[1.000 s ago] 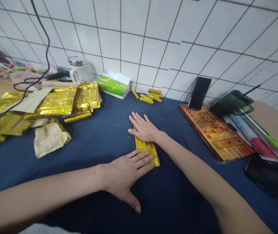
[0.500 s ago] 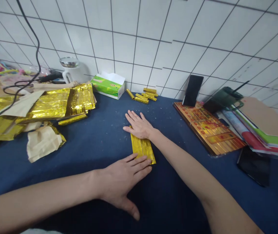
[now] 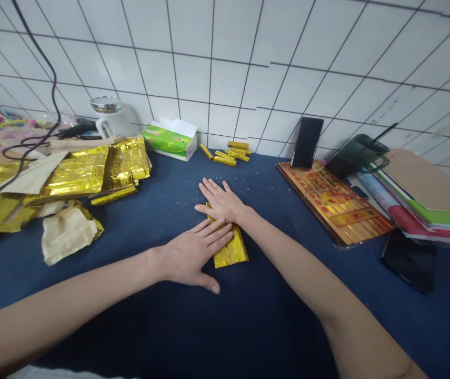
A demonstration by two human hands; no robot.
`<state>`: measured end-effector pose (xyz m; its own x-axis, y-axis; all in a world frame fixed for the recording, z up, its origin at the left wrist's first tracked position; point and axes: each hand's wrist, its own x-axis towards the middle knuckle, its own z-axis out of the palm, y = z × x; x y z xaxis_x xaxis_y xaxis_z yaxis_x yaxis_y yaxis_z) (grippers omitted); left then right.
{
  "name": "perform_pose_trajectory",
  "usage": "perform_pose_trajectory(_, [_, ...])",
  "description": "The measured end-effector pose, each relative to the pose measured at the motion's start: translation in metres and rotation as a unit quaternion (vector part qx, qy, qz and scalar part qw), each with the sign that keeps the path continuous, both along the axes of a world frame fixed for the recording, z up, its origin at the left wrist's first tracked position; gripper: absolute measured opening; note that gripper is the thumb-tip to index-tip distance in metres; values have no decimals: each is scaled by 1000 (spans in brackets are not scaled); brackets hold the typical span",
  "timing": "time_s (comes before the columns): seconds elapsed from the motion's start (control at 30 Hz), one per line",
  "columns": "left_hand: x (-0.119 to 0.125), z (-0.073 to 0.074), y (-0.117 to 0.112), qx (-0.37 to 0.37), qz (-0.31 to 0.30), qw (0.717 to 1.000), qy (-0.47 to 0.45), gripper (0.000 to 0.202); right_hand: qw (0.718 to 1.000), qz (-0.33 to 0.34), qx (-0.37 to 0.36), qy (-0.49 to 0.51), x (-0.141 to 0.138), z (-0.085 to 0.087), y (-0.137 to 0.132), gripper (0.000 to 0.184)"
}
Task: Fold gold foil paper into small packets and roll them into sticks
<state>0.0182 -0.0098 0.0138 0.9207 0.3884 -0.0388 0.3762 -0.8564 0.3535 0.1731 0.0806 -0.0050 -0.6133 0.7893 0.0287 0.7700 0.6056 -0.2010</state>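
A flat strip of gold foil paper [image 3: 231, 252] lies on the dark blue tabletop [image 3: 161, 321], its upper part covered by my hands. My right hand [image 3: 221, 203] rests flat over the far end, fingers stretched out and pointing away. Across the middle of the strip lie the fingers of my left hand [image 3: 193, 253], flat, with the thumb spread toward me. The fingertips of the left hand come close to the right hand's wrist side; whether they touch, I cannot tell. Several small gold rolls [image 3: 231, 153] sit near the wall.
At left are stacked gold foil sheets [image 3: 78, 171], a crumpled paper piece [image 3: 67, 231], a mug [image 3: 110, 118] and a black cable [image 3: 53, 89]. A tissue pack [image 3: 169, 139] stands behind. To the right are a propped phone [image 3: 307, 142], a printed packet [image 3: 339, 205], a dark cup [image 3: 355, 152], folders [image 3: 433, 195] and a black device [image 3: 408, 260].
My left hand has slid away from me along the gold foil strip, from its near end to its middle, uncovering the near end. My right hand stays at the far end.
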Motion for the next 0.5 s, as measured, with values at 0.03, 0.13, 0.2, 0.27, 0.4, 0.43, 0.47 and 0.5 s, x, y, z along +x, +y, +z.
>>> perform_pose_trajectory(0.03, [1,0,-1,-4,-3,1000,1,102,1000,-1,-2,1,0,0,0,80])
perform_pose_trajectory(0.13, [4,1,-5,-16,-10,1000,0,104,1000,-4,-7,3,0,1,-1,81])
perform_pose_trajectory(0.2, [8,2,-9,-23,-22,999,-3,104,1000,-4,-7,3,0,2,-2,81])
perform_pose_trajectory(0.27, [12,3,-13,-34,-40,999,-10,103,1000,-2,-4,5,0,2,-2,82])
perform_pose_trajectory(0.4, [18,4,-23,-54,-65,996,-24,101,1000,-1,-3,3,0,3,-3,81])
perform_pose_trajectory(0.43, [19,5,-25,-58,-66,996,-27,101,1000,-1,-3,2,0,3,-3,82])
perform_pose_trajectory(0.47, [19,5,-27,-63,-67,995,-28,102,1000,-1,-4,1,0,3,-3,82])
perform_pose_trajectory(0.5, [19,6,-29,-68,-70,995,-29,103,1000,-1,-4,1,-1,3,-3,82])
